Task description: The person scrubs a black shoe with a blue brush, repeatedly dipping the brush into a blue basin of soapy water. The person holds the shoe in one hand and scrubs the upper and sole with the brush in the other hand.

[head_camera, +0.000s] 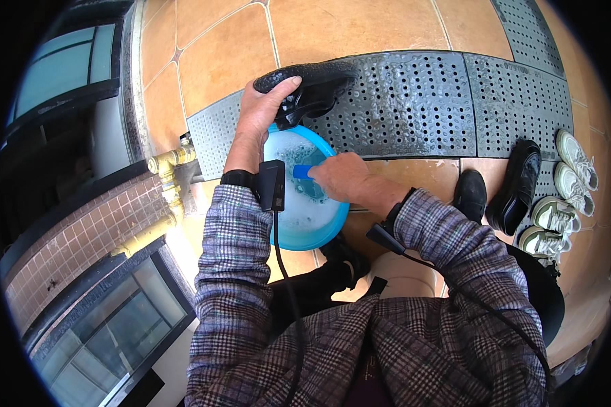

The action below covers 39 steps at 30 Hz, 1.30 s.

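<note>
A wet black shoe (331, 76) is gripped at one end by my left hand (265, 109), thumb on top. It lies tilted on its side, its other end over the perforated grating. My right hand (343, 175) is closed around a blue-handled tool (302, 172); the fist hides the rest of it, so its kind does not show. Both hands are at a round light-blue basin (343, 216), the left by its far rim and the right above its inside. Soapy water (305, 221) with white foam stands in the basin.
Grey perforated grating (407, 107) crosses the orange tiled floor (224, 61). At right stand another black shoe (515, 188) and several pale sneakers (573, 188). A yellow pipe (170, 188) runs along the left wall. Black cables (285, 285) hang from both wrist devices.
</note>
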Available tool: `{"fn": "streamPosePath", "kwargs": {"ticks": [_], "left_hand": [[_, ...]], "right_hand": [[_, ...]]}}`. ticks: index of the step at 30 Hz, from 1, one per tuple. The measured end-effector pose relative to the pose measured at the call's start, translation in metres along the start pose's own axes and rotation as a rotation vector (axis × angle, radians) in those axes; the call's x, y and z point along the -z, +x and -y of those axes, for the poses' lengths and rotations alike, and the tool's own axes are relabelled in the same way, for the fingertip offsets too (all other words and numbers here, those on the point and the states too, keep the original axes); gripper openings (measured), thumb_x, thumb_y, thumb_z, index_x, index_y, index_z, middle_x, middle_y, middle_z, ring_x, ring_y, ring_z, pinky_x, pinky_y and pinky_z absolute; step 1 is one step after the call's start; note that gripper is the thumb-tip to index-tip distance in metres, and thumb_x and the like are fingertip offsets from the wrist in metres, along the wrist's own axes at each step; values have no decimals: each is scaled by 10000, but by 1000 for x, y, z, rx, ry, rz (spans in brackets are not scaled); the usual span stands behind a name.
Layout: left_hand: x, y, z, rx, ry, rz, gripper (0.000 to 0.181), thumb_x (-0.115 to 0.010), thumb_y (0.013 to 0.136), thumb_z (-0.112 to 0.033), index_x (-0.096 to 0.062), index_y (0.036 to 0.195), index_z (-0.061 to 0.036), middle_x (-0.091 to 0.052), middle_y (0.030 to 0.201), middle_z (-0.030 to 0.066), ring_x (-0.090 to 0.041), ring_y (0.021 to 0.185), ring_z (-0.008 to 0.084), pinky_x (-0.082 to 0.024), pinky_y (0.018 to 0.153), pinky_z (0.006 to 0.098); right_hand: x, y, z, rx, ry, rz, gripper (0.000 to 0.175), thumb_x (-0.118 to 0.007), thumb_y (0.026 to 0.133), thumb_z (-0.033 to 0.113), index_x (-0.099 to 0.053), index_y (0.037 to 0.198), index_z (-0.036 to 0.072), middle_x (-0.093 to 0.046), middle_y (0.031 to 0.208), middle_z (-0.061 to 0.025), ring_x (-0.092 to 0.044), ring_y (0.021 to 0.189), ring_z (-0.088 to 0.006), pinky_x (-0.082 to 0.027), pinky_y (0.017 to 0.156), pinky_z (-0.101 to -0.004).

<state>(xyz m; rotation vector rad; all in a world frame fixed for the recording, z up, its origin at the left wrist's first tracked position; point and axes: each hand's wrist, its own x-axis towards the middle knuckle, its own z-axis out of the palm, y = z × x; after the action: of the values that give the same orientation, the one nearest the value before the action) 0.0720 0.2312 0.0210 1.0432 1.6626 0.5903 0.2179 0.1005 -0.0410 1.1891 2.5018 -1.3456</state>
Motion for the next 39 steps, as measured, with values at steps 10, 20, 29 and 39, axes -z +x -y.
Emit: {"fn": "streamPosePath", "kwargs": {"ticks": [10,20,29,39], "left_hand": [[1,-1,15,-68,-52,-8,434,-880,786,-238,-709,1115,-10,-744,991,79,-691,874,168,-552,804,313],[5,0,19,-37,-88,-8,416,-816,859,-295,-682,1171,-54,-732,1011,49,-710,865,147,-589,739,312],[-1,-6,14,-36,-24,-60,387,-842,832,-268,-724,1100,-15,-751,997,69,-688,860,150,-544,800,302],[-2,-1,6,-32,-27,-17,374,-839,836,-244,-726,1109,-15,-753,990,71,-698,865,146,-552,797,302]], "right_hand": [[-12,29,23,-121,-1,109,251,-584,918,121,-784,1064,84,-753,1101,-168,-732,1031,-332,-577,874,-446],[98,-41,-69,154,1015,-606,271,-589,1052,223,-721,1244,84,-761,1109,-49,-686,1044,-140,-526,959,-308],[42,24,-126,-508,556,-973,227,-633,997,341,-749,1180,275,-761,1048,-105,-731,932,-337,-588,796,-420],[33,26,-62,53,772,-1157,230,-628,1010,251,-739,1206,203,-756,1047,-125,-734,932,-342,-589,781,-370]]}}
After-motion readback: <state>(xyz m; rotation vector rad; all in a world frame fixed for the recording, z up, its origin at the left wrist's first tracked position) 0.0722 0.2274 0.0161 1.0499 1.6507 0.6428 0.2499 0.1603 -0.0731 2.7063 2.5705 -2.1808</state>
